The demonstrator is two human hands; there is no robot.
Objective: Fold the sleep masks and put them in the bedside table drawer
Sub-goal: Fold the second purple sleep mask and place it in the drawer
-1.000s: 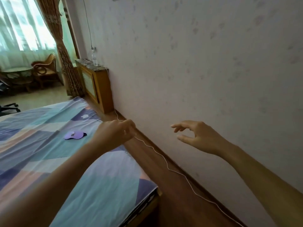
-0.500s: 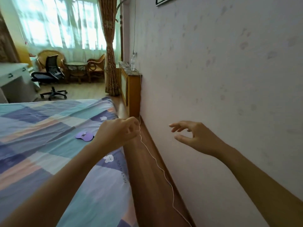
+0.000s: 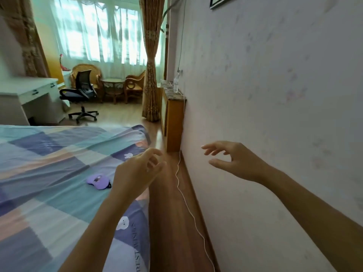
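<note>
A purple sleep mask [image 3: 98,181] lies flat on the patchwork bedspread [image 3: 49,163], near the bed's right side. My left hand [image 3: 137,171] hovers just right of the mask, above the bed's edge, fingers loosely apart and holding nothing. My right hand [image 3: 233,161] is raised in front of the pale wall, fingers spread and empty. No bedside table drawer is in view.
A narrow wooden floor strip [image 3: 172,222] runs between bed and wall, with a thin white cable [image 3: 188,209] trailing along it. A wooden cabinet [image 3: 172,118] with a bottle [image 3: 176,83] stands against the wall ahead. A desk [image 3: 27,99], office chair [image 3: 82,95] and wicker chairs lie beyond.
My view has swung left and up, showing more of the room. My left hand has gone from a closed fist to loosely spread fingers. The right hand holds its pose.
</note>
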